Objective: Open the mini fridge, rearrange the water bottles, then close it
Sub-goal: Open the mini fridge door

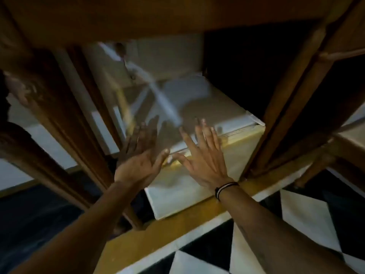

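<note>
Spread wide, the fingers [205, 133] of the right hand [203, 159] fan out flat over the top front edge of the white box-shaped mini fridge [197, 186], the tips on or just above its surface; blur hides whether they press it. Fingers [142, 135] of the left hand [142, 161] are likewise apart and straight, palm turned inward toward the right hand, hovering beside the fridge's near left corner, and neither hand holds anything. A dark and pale striped band [225, 187] circles the right wrist. The fridge sits tucked in a brown wooden cabinet frame [286, 99], its door facing near and seemingly shut, with the dark cabinet interior to its right. Carved wooden posts [65, 119] stand to the left, close by the left hand. A glossy sheet reflection smears across the fridge top, blurred. Nearer, a yellowish wooden rail [169, 226] runs across below the fridge, and black-and-white checkered floor tiles [296, 220] lie at near right. No water bottles can be made out.
</note>
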A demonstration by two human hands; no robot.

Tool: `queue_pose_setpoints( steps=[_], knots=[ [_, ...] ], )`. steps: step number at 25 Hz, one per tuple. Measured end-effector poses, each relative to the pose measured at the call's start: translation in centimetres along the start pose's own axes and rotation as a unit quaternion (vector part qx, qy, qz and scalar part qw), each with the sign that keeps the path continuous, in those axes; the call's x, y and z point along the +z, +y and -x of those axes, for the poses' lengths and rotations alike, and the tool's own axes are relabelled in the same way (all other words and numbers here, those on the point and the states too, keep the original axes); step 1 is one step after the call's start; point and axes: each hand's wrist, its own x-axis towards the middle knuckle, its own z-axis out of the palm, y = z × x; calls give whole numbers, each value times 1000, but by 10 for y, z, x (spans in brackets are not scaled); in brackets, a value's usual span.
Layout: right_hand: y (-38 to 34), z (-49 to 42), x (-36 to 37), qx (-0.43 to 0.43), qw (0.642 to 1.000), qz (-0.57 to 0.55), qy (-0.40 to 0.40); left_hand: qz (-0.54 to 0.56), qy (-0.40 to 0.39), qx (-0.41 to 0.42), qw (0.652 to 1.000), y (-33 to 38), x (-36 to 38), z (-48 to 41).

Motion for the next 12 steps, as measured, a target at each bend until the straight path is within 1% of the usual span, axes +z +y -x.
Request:
queue_pose_setpoints(
  steps=[2, 5, 7, 12],
  knots=[
    [-9, -7, 23, 11, 1000, -19, 18, -23, -37, -2, 999, -8, 24, -25],
    [-8, -20, 59, 4, 997, 0, 82, -12, -49, -9, 999, -20, 46, -60],
    [-4, -15, 63, -1, 996, 4, 93, -3, -57, -19, 998, -23, 51, -59],
    [-6, -8, 55, -1, 999, 6, 47, -1, -74, -6, 997, -17, 37, -52]
  ],
)
